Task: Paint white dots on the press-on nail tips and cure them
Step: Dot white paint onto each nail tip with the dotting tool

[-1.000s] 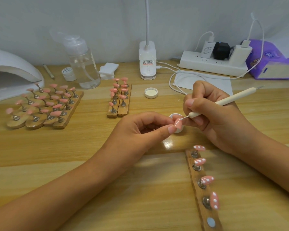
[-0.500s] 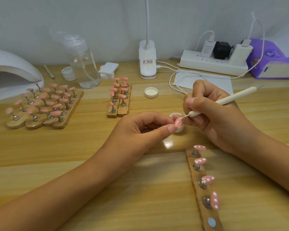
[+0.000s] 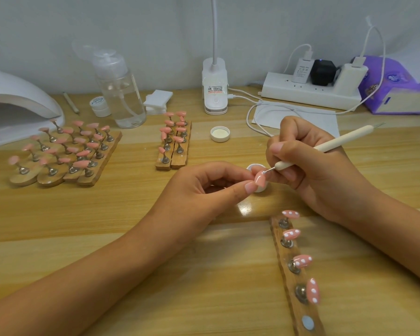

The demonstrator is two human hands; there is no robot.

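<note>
Next to nothing has moved in the last second: both hands sit just where they were, and the tool's point is on the same spot of the nail. The left hand [image 3: 204, 190] pinches a pink nail tip [image 3: 260, 179] between thumb and forefinger, and whether a stand is under it I cannot tell, since the fingers hide that. The right hand [image 3: 313, 170] is curled round a white dotting tool [image 3: 325, 145], held like a pencil. Its long axis slants from upper right down to lower left, so the point comes in from the right and meets the upper end of the nail, where one speck of white shows. The nail lies squarely between the two hands, over a small white pot [image 3: 262, 189] on the tabletop [image 3: 107, 214], with the right hand the working one. Now the count: the near wooden strip [image 3: 290, 278] runs away from the person under the right wrist, carrying four dotted nails [image 3: 302, 260] and one bare spot [image 3: 308, 322] at its near end. That looks like where the fifth nail belongs, so this strip looks close to finished. Two more strips [image 3: 177, 162] stand side by side mid-table with plain pink nails, about ten of them. Four wooden bases [image 3: 90, 180] at far left hold a crowd too blurred to count exactly. One curing lamp [image 3: 17, 103] waits at back left, on the left hand's side and well apart from the hands. One loose cap [image 3: 220, 133] lies behind the pot.
</note>
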